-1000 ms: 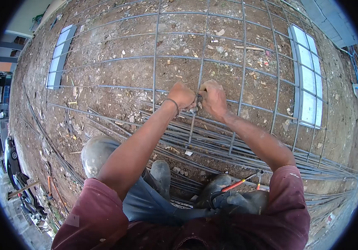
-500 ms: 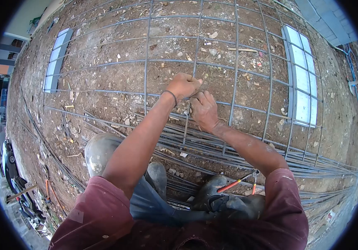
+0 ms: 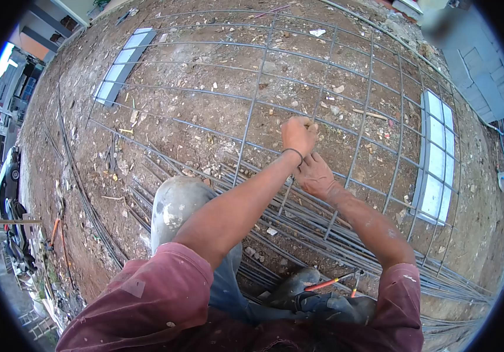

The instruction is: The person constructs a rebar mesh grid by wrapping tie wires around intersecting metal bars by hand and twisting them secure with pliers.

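Observation:
A grid of thin steel rebar point(image 3: 246, 132) spreads over the dirt in front of me. My left hand point(image 3: 300, 136) is closed in a fist just above a crossing of the bars; whatever is in its fingers is hidden. Just below and to the right, my right hand point(image 3: 317, 177) has its fingers curled together at the same crossing, partly behind my left wrist. What the right fingers grip cannot be made out. A dark band point(image 3: 293, 154) circles my left wrist.
Loose rebar rods point(image 3: 357, 249) lie in a bundle under the grid's near edge. Pale blocks support it at left point(image 3: 124, 67) and right point(image 3: 436, 158). Orange-handled cutters point(image 3: 322, 284) lie by my leg. A grey block wall point(image 3: 480, 70) stands at far right.
My view has turned, so the grid appears tilted. My left fist has risen slightly away from the right hand, its wrist now crossing in front of the right fingers. The right hand stays at the crossing.

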A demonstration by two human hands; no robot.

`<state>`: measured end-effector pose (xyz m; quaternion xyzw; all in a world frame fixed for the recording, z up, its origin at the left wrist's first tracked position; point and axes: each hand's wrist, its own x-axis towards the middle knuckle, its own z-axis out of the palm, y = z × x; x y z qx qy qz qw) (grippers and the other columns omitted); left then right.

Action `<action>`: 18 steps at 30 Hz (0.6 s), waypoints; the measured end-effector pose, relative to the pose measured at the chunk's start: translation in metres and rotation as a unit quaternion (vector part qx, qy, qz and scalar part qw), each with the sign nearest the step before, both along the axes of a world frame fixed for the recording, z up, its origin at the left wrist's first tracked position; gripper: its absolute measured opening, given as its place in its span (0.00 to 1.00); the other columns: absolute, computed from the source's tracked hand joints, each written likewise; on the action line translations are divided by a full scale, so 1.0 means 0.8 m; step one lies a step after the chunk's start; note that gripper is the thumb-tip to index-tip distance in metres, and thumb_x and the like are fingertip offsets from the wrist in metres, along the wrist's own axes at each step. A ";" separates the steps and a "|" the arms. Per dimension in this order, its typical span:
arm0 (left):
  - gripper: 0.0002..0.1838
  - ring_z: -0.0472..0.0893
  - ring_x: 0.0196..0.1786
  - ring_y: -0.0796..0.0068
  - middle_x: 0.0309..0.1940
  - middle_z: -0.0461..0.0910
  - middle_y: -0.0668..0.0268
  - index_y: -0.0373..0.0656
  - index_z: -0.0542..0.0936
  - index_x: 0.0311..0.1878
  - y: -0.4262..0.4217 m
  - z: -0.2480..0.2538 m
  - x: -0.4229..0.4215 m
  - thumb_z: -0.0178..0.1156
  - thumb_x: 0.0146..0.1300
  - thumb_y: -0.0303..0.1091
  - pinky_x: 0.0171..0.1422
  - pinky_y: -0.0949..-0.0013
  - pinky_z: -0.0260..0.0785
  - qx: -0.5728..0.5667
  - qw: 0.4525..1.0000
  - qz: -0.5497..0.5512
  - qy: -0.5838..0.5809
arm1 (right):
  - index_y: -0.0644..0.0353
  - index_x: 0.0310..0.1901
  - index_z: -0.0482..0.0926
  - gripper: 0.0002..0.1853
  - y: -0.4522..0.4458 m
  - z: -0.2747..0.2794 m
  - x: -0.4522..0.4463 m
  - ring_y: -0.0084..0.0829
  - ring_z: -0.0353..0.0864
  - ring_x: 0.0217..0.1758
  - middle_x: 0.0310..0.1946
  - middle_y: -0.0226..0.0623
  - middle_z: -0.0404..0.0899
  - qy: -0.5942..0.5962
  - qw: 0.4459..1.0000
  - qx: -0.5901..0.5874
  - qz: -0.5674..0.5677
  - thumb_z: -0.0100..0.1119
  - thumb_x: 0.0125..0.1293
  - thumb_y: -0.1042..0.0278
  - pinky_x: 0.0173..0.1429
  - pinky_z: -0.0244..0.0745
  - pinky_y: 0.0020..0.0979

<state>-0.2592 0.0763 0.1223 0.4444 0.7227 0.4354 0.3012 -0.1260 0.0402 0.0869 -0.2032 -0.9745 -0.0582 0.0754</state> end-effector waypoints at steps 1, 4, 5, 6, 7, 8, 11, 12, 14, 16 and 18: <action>0.07 0.89 0.37 0.55 0.28 0.87 0.53 0.38 0.88 0.33 -0.004 0.013 0.011 0.70 0.61 0.31 0.46 0.57 0.80 0.032 0.992 -0.091 0.084 | 0.57 0.43 0.81 0.08 0.008 -0.010 -0.003 0.39 0.80 0.52 0.49 0.41 0.80 -0.019 0.999 -0.029 0.033 0.57 0.64 0.67 0.53 0.75 0.42; 0.08 0.86 0.42 0.44 0.31 0.86 0.48 0.37 0.87 0.32 -0.015 0.019 0.037 0.69 0.62 0.33 0.53 0.52 0.80 0.029 0.954 -0.255 0.156 | 0.55 0.53 0.77 0.11 0.019 -0.058 0.017 0.35 0.78 0.60 0.56 0.37 0.80 0.079 0.988 -0.104 0.080 0.54 0.74 0.64 0.61 0.73 0.40; 0.08 0.86 0.45 0.43 0.35 0.86 0.47 0.37 0.88 0.35 -0.017 0.019 0.045 0.69 0.62 0.33 0.55 0.51 0.79 0.003 0.945 -0.266 0.192 | 0.55 0.58 0.75 0.13 0.013 -0.046 0.014 0.37 0.77 0.59 0.54 0.37 0.79 0.120 0.967 -0.220 0.041 0.51 0.77 0.62 0.63 0.72 0.41; 0.09 0.86 0.48 0.43 0.40 0.87 0.45 0.37 0.88 0.38 -0.022 0.024 0.048 0.68 0.63 0.34 0.57 0.51 0.79 -0.025 0.934 -0.274 0.227 | 0.55 0.62 0.74 0.16 0.008 -0.026 0.010 0.39 0.77 0.58 0.53 0.36 0.78 0.152 0.930 -0.335 0.004 0.47 0.81 0.59 0.65 0.71 0.43; 0.09 0.85 0.51 0.42 0.45 0.86 0.45 0.38 0.87 0.42 -0.034 0.045 0.049 0.68 0.63 0.34 0.58 0.50 0.78 -0.067 0.942 -0.254 0.207 | 0.55 0.63 0.72 0.17 0.010 -0.015 0.006 0.38 0.75 0.59 0.54 0.35 0.76 0.114 0.922 -0.370 -0.020 0.45 0.83 0.57 0.66 0.70 0.42; 0.11 0.84 0.55 0.42 0.50 0.85 0.45 0.40 0.87 0.47 -0.044 0.075 0.052 0.67 0.64 0.34 0.60 0.49 0.77 -0.106 0.948 -0.234 0.185 | 0.56 0.65 0.70 0.18 0.014 -0.008 0.002 0.37 0.73 0.60 0.56 0.35 0.75 0.074 0.912 -0.401 -0.046 0.42 0.85 0.55 0.68 0.68 0.41; 0.14 0.83 0.58 0.43 0.54 0.83 0.44 0.39 0.85 0.51 -0.056 0.112 0.050 0.67 0.65 0.34 0.62 0.47 0.76 -0.113 0.958 -0.215 0.151 | 0.55 0.62 0.69 0.15 0.019 -0.050 0.003 0.37 0.72 0.58 0.54 0.36 0.73 0.165 0.887 -0.432 -0.015 0.44 0.83 0.59 0.65 0.68 0.41; 0.11 0.85 0.55 0.42 0.49 0.85 0.42 0.36 0.85 0.46 -0.058 0.114 0.053 0.64 0.63 0.30 0.60 0.49 0.78 -0.081 0.965 -0.203 0.141 | 0.55 0.62 0.69 0.15 0.029 -0.078 0.006 0.37 0.72 0.58 0.54 0.36 0.73 0.161 0.887 -0.432 -0.001 0.44 0.83 0.59 0.65 0.68 0.41; 0.09 0.86 0.53 0.42 0.45 0.86 0.41 0.33 0.86 0.41 -0.068 0.120 0.054 0.62 0.60 0.25 0.57 0.50 0.79 -0.048 0.974 -0.181 0.131 | 0.56 0.51 0.72 0.09 0.051 -0.126 0.009 0.39 0.73 0.54 0.49 0.37 0.74 0.188 0.846 -0.495 -0.055 0.48 0.77 0.62 0.60 0.68 0.43; 0.08 0.86 0.53 0.42 0.44 0.86 0.42 0.33 0.86 0.38 -0.080 0.130 0.055 0.61 0.58 0.24 0.58 0.50 0.79 0.006 0.978 -0.170 0.119 | 0.57 0.46 0.72 0.08 0.056 -0.131 0.001 0.40 0.73 0.52 0.45 0.39 0.74 0.043 0.992 -0.119 -0.015 0.50 0.74 0.63 0.57 0.67 0.43; 0.08 0.86 0.53 0.42 0.44 0.86 0.41 0.33 0.85 0.38 -0.081 0.135 0.051 0.61 0.58 0.24 0.58 0.50 0.79 0.011 0.978 -0.171 0.123 | 0.58 0.38 0.73 0.07 0.037 -0.076 -0.018 0.43 0.75 0.47 0.39 0.42 0.76 -0.099 0.981 0.167 -0.007 0.53 0.68 0.64 0.52 0.68 0.45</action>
